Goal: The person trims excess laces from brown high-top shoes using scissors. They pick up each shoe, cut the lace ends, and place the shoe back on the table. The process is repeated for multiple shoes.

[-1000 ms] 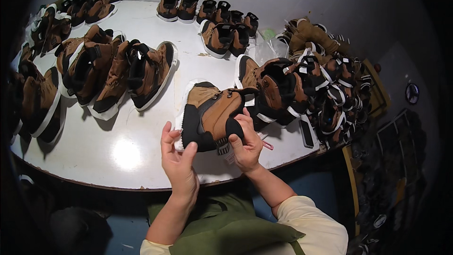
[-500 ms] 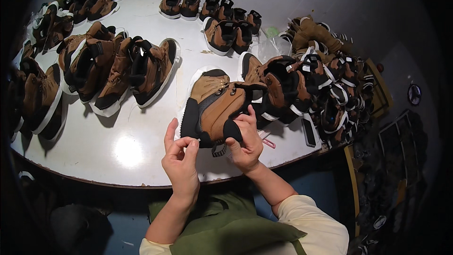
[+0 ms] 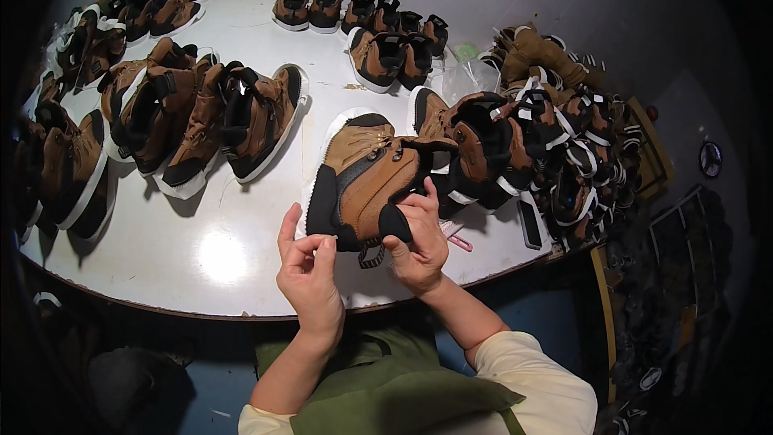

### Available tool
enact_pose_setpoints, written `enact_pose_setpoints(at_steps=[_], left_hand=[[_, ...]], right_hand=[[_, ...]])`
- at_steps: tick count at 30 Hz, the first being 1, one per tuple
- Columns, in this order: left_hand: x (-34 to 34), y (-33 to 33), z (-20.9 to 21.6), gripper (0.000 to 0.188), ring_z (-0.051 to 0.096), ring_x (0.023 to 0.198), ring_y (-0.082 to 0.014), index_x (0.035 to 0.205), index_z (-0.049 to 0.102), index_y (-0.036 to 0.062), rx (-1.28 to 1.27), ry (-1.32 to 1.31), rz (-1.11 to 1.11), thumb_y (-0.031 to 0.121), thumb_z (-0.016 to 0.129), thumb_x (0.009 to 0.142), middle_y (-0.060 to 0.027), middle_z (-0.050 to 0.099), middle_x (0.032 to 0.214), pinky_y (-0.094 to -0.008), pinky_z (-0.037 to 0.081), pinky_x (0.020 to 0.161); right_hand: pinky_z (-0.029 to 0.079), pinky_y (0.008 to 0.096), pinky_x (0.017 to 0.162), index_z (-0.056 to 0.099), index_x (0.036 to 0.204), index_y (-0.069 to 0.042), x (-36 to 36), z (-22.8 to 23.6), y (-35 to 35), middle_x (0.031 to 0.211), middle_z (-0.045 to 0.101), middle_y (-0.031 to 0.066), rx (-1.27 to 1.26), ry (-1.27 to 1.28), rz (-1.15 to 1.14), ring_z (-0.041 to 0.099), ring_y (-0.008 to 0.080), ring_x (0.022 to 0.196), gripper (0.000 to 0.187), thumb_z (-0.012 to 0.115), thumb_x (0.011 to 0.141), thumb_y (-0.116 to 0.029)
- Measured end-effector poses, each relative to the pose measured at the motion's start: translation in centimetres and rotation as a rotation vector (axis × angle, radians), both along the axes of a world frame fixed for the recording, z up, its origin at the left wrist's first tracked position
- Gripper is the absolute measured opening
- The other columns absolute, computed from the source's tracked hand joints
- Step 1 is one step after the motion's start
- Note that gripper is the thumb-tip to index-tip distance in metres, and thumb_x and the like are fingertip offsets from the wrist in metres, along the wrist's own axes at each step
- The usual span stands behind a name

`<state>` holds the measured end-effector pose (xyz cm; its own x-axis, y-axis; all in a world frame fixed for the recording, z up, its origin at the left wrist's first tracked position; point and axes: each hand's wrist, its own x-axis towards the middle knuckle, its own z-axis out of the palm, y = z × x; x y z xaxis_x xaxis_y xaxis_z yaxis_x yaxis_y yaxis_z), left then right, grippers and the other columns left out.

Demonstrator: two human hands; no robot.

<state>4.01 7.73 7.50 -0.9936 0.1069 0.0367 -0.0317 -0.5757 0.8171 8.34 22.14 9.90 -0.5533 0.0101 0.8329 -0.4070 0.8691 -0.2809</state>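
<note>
Newly pinches left fingers (image 3: 324, 258) together at heel (image 3: 347, 237) of hiking boot (image 3: 372, 193), gripping collar (image 3: 394, 223) with right fingers (image 3: 396, 251) near counter's (image 3: 250, 294) front edge; likely light, soft-collared, firmest at heel.

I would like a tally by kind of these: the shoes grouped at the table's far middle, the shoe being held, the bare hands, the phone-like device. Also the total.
Far-middle shoes: 8
Held shoe: 1
Bare hands, left hand and right hand: 2
Phone-like device: 1
Total: 12
</note>
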Motion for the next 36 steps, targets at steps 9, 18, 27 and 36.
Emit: enact_pose_setpoints(at_steps=[9, 18, 27, 36], left_hand=[[-0.1, 0.5, -0.5, 0.007, 0.047, 0.072, -0.0018, 0.076, 0.063, 0.0016, -0.062, 0.037, 0.061, 0.002, 0.066, 0.082, -0.0135, 0.044, 0.141, -0.0175, 0.037, 0.061], [-0.8, 1.0, -1.6, 0.022, 0.051, 0.1, -0.0117, 0.1, 0.056, 0.0027, 0.131, -0.087, -0.056, -0.004, 0.066, 0.081, -0.0138, 0.036, 0.143, -0.0232, 0.044, 0.083], [-0.1, 0.3, -0.7, 0.034, 0.049, 0.113, -0.0169, 0.109, 0.049, 0.0017, 0.277, -0.072, -0.094, -0.009, 0.062, 0.08, -0.0131, 0.035, 0.141, -0.0292, 0.044, 0.094], [0.2, 1.3, -1.8, 0.036, 0.051, 0.11, -0.0163, 0.115, 0.049, 0.0011, 0.124, -0.121, -0.077, -0.002, 0.064, 0.083, -0.0119, 0.038, 0.139, -0.0284, 0.043, 0.093]], right_hand=[[0.023, 0.0551, 0.109, 0.065, 0.094, 0.0, -0.1, 0.1, -0.3, 0.092, 0.065, 0.0086, 0.0, -0.012, -0.004, 0.058, 0.0271, 0.091, 0.027, 0.069, 0.086, -0.026], [0.024, 0.054, 0.109, 0.066, 0.094, -0.001, -0.1, -0.1, 0.1, 0.092, 0.065, 0.008, -0.04, -0.017, -0.004, 0.059, 0.0267, 0.092, 0.027, 0.069, 0.086, -0.027], [0.025, 0.0508, 0.109, 0.065, 0.095, 0.0, -0.1, -0.4, 0.2, 0.091, 0.064, 0.0075, -0.2, -0.048, 0.048, 0.058, 0.0267, 0.094, 0.029, 0.068, 0.088, -0.028], [0.031, 0.0508, 0.105, 0.06, 0.101, 0.004, 1.0, 0.4, 1.0, 0.096, 0.061, 0.0138, -0.067, -0.054, -0.009, 0.057, 0.0307, 0.098, 0.034, 0.071, 0.084, -0.023]])
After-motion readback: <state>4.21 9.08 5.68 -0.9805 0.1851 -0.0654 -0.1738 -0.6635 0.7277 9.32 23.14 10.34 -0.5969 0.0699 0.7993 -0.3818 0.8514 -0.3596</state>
